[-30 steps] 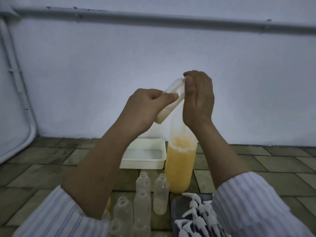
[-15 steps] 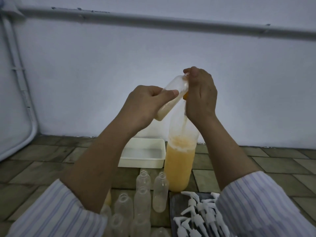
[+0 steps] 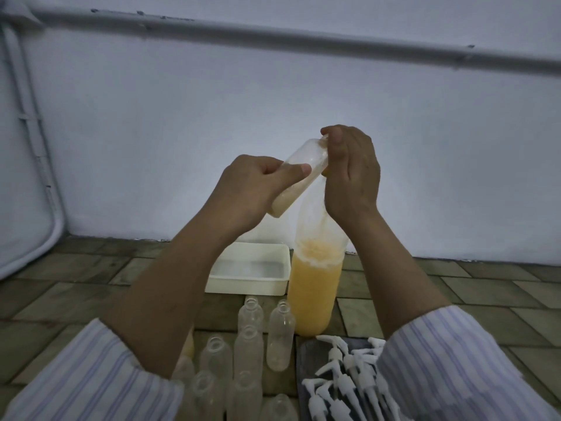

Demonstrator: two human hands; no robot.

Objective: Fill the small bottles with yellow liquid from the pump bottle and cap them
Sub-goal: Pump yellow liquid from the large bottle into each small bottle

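Left hand (image 3: 252, 189) gripping tilted translucent plastic small bottle (image 3: 299, 177), right hand (image 3: 352, 174) curled atop pump bottle (image 3: 315, 287) w/ frothy yellow liquid.

Looks like a small home workshop on the ground, not a real factory. Bare pale wall (image 3: 182, 132) at 12 o'clock with a painted pipe (image 3: 273, 34) across it. Rough stone floor (image 3: 60, 293). Many empty small bottles (image 3: 280, 335) and white pump caps (image 3: 343, 378) at 6 o'clock.

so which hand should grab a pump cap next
Right. The caps lie on a dark tray beneath the right forearm, and the right hand only rests on the pump bottle's top. The left hand is gripping the small bottle.
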